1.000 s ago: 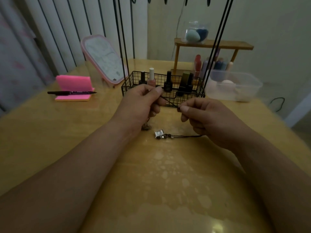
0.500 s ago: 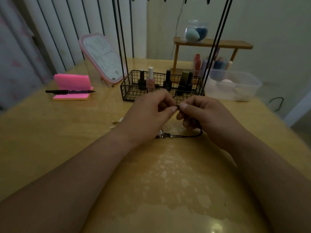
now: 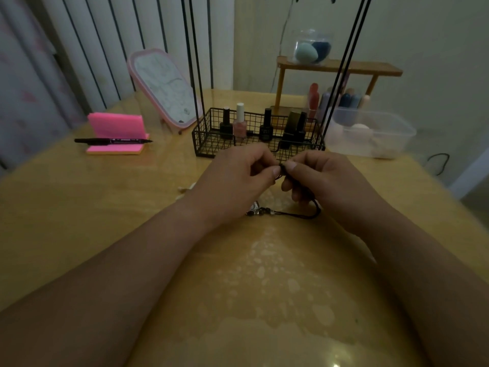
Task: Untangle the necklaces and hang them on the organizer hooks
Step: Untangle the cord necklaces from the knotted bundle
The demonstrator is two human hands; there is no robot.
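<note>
You are pinching a black cord with both hands.
Far left, a pen is lying on a pink pad. Your left hand is squeezing the cord's top part between thumb and finger, just in front of the wire basket. Your right hand is pinching the same spot, tips almost touching. The cord is looping down under that hand onto the table, its beads lying by your left wrist.

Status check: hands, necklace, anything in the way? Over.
Left hand and right hand both pinching the black necklace cord, thumbs nearly touching. Beaded end lies on the table. Wire basket stands just beyond the hands.
</note>
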